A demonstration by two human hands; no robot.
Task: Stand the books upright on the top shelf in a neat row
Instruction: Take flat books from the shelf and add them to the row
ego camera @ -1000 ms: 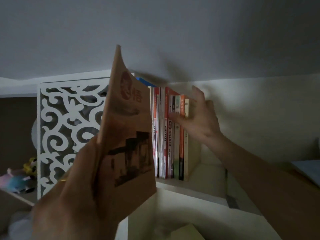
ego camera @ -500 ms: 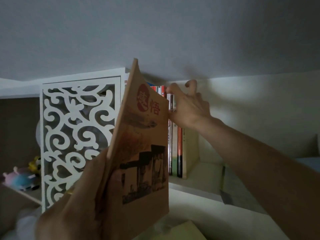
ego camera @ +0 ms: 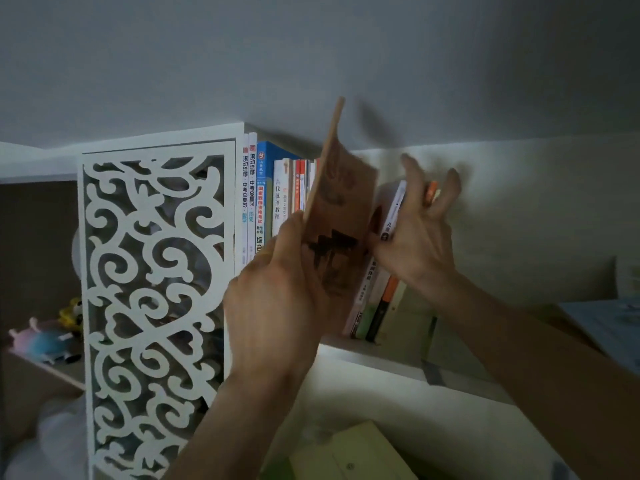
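Note:
My left hand (ego camera: 277, 292) grips a thin brown book (ego camera: 341, 209) by its lower edge and holds it upright, its upper half inside the row on the top shelf (ego camera: 377, 351). Left of it stand several upright books (ego camera: 263, 199) with white, blue and orange spines. To the right, several books (ego camera: 384, 282) lean rightwards. My right hand (ego camera: 419, 237) has its fingers spread against those leaning books and holds them away from the brown book.
A white carved lattice panel (ego camera: 156, 299) closes the shelf's left end. Plush toys (ego camera: 45, 341) lie on a lower shelf at far left. A pale green box (ego camera: 356, 452) sits below. The ceiling is just above the book tops.
My left hand has carried the brown book up and right into the row. My right hand has dropped from the book tops and tipped the right-hand books rightwards, opening a gap.

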